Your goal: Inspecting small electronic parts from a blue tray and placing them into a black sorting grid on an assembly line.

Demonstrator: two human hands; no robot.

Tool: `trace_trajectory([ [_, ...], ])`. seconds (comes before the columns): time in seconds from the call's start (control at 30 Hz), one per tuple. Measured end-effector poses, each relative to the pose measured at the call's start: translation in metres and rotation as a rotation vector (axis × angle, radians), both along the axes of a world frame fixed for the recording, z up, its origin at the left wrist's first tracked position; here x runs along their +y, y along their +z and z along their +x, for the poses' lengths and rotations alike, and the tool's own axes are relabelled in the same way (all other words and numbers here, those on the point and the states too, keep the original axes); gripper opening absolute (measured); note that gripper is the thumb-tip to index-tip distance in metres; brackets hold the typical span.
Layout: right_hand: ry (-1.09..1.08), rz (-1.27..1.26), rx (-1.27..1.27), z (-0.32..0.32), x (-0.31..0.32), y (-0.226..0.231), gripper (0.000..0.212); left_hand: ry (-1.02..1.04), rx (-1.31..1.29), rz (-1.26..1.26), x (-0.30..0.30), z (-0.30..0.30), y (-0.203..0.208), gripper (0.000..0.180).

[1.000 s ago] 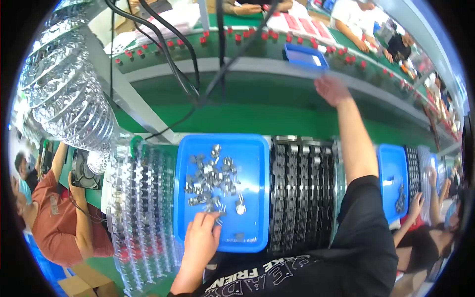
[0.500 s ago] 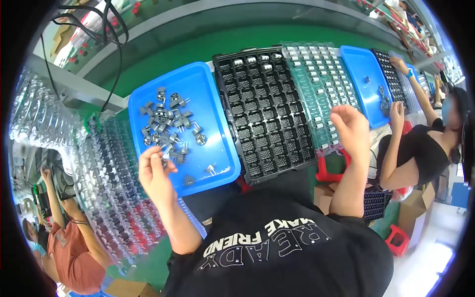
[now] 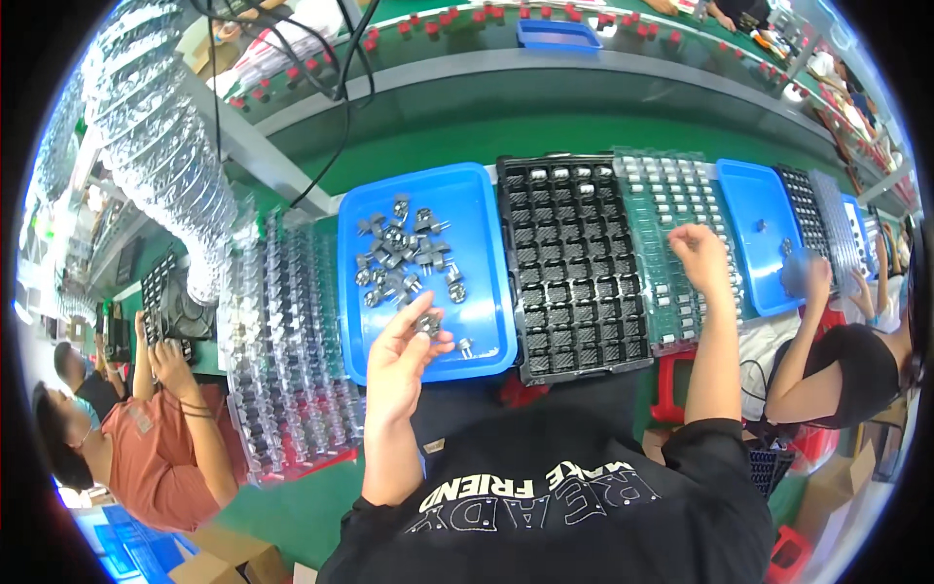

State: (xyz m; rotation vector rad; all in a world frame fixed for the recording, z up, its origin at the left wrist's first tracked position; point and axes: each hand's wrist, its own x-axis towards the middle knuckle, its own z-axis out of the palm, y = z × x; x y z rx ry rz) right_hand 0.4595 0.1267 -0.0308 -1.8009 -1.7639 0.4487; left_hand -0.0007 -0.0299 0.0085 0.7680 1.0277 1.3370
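Note:
My left hand (image 3: 401,355) is raised over the near edge of a blue tray (image 3: 486,336), fingers closed on a small grey part with a round metal face (image 3: 427,324). A loose pile of similar grey parts (image 3: 394,238), some with metal prongs, lies in that tray. My right hand (image 3: 702,258) is above a clear plastic tray (image 3: 647,263) with rows of small silver cylinders. Its thumb and fingertips are pinched together; whether anything is between them cannot be made out. Between the two trays sits a black compartment tray (image 3: 579,277), with a few silver cylinders in its far cells.
Stacked clear trays (image 3: 282,350) stand at the left, below a silver flexible duct (image 3: 161,146). Black cables (image 3: 341,92) hang at the far left. Co-workers sit at both sides, one in a rust-coloured shirt (image 3: 170,457). Another blue tray (image 3: 764,243) is farther right.
My view has swung, so the trays appear farther right and lower. My left hand has turned, showing the grey part between its fingers. The right hand is now farther over the clear tray.

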Motion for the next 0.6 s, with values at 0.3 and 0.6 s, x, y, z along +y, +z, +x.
trace_trajectory([
  [0.3,0.036,0.077,0.219,-0.044,-0.015,0.025,0.014,-0.186,-0.292,0.053,0.027,0.032,0.02,0.044],
  [0.6,0.403,0.058,0.977,-0.191,-0.118,0.097,0.023,-0.15,-0.114,0.153,0.021,0.063,0.028,0.041],
])
